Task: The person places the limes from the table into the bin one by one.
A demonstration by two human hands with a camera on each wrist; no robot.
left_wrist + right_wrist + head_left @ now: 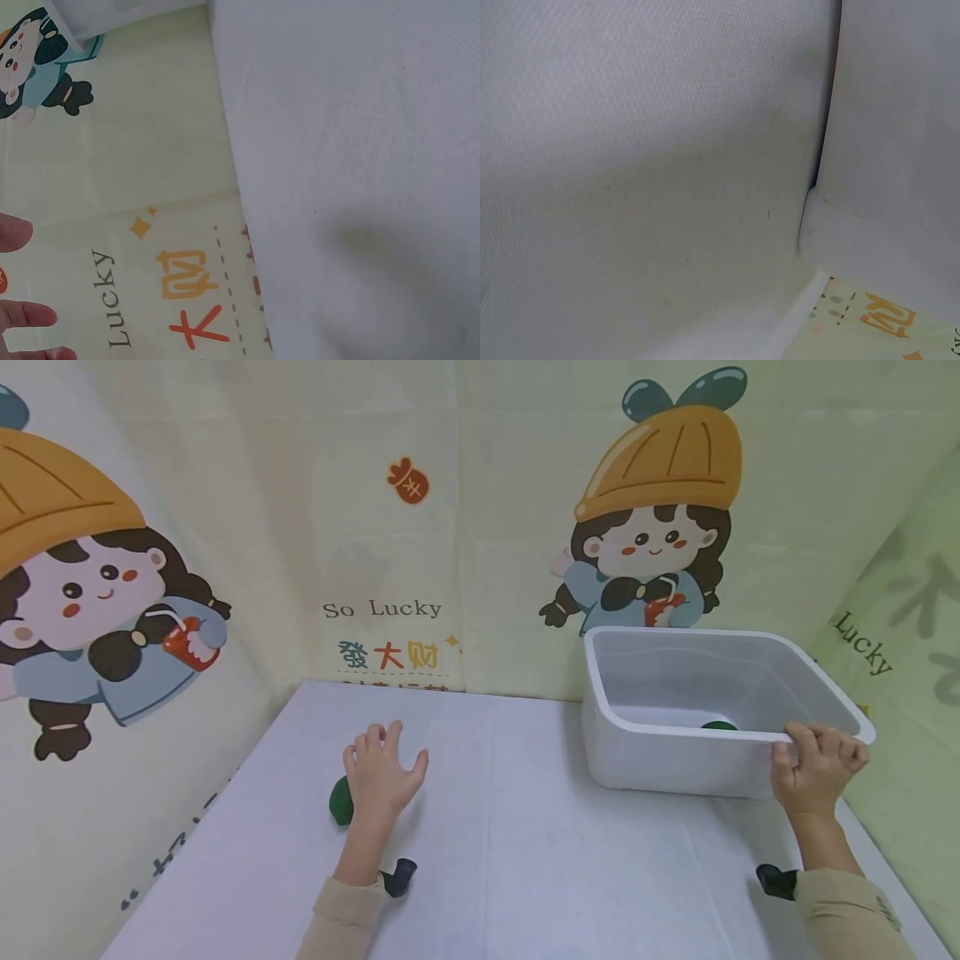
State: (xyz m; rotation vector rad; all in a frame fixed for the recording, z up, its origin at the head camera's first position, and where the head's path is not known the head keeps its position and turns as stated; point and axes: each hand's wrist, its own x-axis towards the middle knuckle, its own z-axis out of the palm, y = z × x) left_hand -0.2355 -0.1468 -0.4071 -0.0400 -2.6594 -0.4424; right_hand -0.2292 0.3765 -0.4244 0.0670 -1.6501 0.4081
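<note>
My left hand (381,777) hovers at the left of the table with its fingers spread apart, holding nothing. A dark green rounded object (341,802) lies beside it, partly hidden behind the hand; its kind cannot be made out. In the left wrist view only a few fingertips (28,313) show at the left edge. On the right, my right hand (816,770) grips the front rim of a white plastic bin (675,760), near its right corner. Inside the bin, the top of another green object (720,725) peeks above the front wall.
White cloth covers the table (525,860). A printed curtain (510,527) with cartoon figures hangs along the back and both sides. The bin stands at the back right, close to the curtain. Dark straps (401,877) stick out at both cuffs.
</note>
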